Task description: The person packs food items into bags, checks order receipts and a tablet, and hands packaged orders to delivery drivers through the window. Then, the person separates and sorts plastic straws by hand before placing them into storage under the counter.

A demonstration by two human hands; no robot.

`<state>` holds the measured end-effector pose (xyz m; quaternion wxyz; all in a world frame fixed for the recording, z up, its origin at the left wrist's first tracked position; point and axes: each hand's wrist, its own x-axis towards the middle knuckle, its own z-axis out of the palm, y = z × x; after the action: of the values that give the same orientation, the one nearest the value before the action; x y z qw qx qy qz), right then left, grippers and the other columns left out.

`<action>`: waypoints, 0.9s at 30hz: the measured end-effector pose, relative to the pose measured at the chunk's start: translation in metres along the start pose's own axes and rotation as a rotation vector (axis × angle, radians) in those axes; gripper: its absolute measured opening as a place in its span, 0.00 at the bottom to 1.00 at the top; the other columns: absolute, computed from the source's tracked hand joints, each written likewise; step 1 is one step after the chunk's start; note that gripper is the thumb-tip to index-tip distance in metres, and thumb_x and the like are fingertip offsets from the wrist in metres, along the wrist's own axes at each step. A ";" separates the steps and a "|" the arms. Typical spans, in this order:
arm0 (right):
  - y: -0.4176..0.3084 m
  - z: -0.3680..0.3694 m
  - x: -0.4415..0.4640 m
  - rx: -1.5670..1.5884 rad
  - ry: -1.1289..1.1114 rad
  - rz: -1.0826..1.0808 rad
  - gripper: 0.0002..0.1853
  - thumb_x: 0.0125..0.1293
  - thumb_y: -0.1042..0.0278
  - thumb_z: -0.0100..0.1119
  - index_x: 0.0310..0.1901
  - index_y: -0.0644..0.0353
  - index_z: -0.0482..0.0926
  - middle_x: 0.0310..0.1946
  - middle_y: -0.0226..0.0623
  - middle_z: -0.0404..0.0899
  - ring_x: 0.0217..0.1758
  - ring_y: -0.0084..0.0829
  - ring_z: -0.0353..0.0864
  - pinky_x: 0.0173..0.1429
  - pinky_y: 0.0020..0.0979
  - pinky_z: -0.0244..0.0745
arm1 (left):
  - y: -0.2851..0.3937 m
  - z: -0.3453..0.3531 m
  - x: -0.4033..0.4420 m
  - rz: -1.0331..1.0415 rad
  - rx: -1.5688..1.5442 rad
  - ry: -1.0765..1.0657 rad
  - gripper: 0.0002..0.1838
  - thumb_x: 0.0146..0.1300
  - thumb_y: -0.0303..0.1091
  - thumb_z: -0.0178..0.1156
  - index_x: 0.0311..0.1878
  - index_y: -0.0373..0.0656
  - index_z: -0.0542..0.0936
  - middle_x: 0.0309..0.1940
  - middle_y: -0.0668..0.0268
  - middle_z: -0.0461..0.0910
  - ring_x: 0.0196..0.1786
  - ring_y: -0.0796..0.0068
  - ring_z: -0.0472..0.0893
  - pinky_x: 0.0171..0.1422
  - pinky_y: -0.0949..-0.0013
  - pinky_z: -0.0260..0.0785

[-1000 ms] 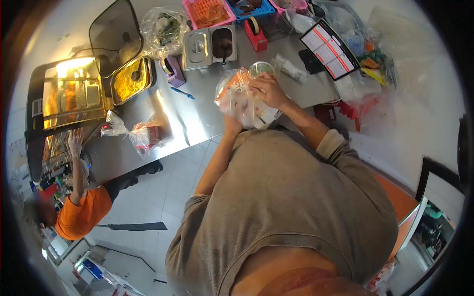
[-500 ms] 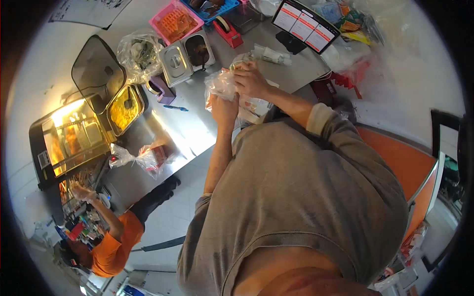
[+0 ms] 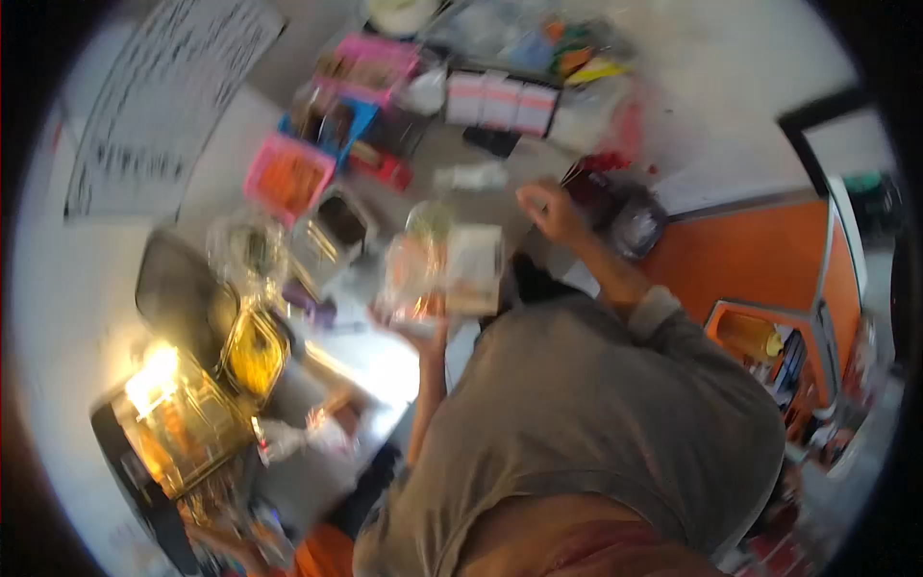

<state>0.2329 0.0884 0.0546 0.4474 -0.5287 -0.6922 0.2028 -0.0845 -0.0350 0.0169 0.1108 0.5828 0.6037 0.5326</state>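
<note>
The picture is blurred by motion. My left hand (image 3: 419, 335) grips the near edge of a clear plastic bag (image 3: 411, 279) with reddish contents I cannot make out. A whitish flat printed piece (image 3: 476, 269) lies against the bag's right side. Just beyond it is a round, pale, see-through item (image 3: 432, 221). My right hand (image 3: 555, 213) is raised apart from the bag, to the right, with thumb and fingers curled together in a pinch. Whatever it may hold is too small or smeared to name.
A tablet (image 3: 502, 102) stands at the back. Pink basket (image 3: 288, 179), blue basket (image 3: 336, 130) and red tape dispenser (image 3: 382, 165) sit back left. Metal containers (image 3: 332, 231), a yellow food tray (image 3: 255, 354) and lit warmer (image 3: 183, 423) line the left. A person's orange sleeve (image 3: 327, 553) shows below.
My right hand has left the bag and moved right. My left hand stays at the bag, now at its near edge. The view has turned, showing more of the wall sheet and an orange drawer.
</note>
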 end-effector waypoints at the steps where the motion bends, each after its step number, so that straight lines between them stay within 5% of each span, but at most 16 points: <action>1: 0.007 -0.018 -0.017 -0.055 0.032 0.060 0.08 0.60 0.67 0.64 0.38 0.61 0.81 0.35 0.42 0.81 0.42 0.43 0.80 0.47 0.39 0.73 | -0.008 -0.007 0.004 0.147 0.098 0.112 0.53 0.52 0.57 0.68 0.70 0.38 0.50 0.66 0.52 0.53 0.69 0.54 0.56 0.71 0.49 0.51; 6: 0.034 -0.103 -0.086 -0.100 0.108 0.204 0.06 0.62 0.69 0.61 0.39 0.61 0.81 0.35 0.42 0.81 0.38 0.42 0.81 0.44 0.38 0.74 | 0.050 0.006 0.108 0.481 -0.062 0.431 0.43 0.57 0.52 0.63 0.66 0.39 0.54 0.62 0.52 0.56 0.65 0.54 0.59 0.67 0.50 0.54; 11: 0.003 -0.206 -0.093 -0.219 0.210 0.154 0.06 0.61 0.70 0.62 0.39 0.59 0.80 0.35 0.38 0.80 0.39 0.40 0.80 0.43 0.37 0.73 | 0.166 0.088 0.143 0.680 -0.377 0.418 0.32 0.62 0.47 0.58 0.62 0.41 0.58 0.58 0.52 0.59 0.60 0.54 0.62 0.63 0.52 0.56; 19: -0.083 -0.382 -0.132 -0.421 0.418 -0.152 0.06 0.60 0.69 0.65 0.29 0.60 0.78 0.32 0.32 0.77 0.31 0.32 0.77 0.38 0.33 0.70 | 0.361 0.271 0.050 0.546 -0.856 -0.163 0.30 0.62 0.47 0.59 0.58 0.39 0.62 0.53 0.52 0.64 0.56 0.59 0.65 0.60 0.56 0.58; 27: -0.103 -0.484 -0.197 -0.722 0.959 -0.337 0.07 0.60 0.74 0.58 0.28 0.67 0.80 0.31 0.47 0.76 0.26 0.35 0.75 0.30 0.34 0.69 | 0.453 0.367 -0.029 0.520 -1.066 -0.817 0.22 0.63 0.42 0.60 0.53 0.37 0.69 0.52 0.53 0.68 0.55 0.60 0.69 0.60 0.59 0.61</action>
<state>0.5873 -0.2219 0.3029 0.5275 -0.5625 -0.5128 -0.3774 0.4664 0.0182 0.2029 0.4668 0.7270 0.0136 0.5033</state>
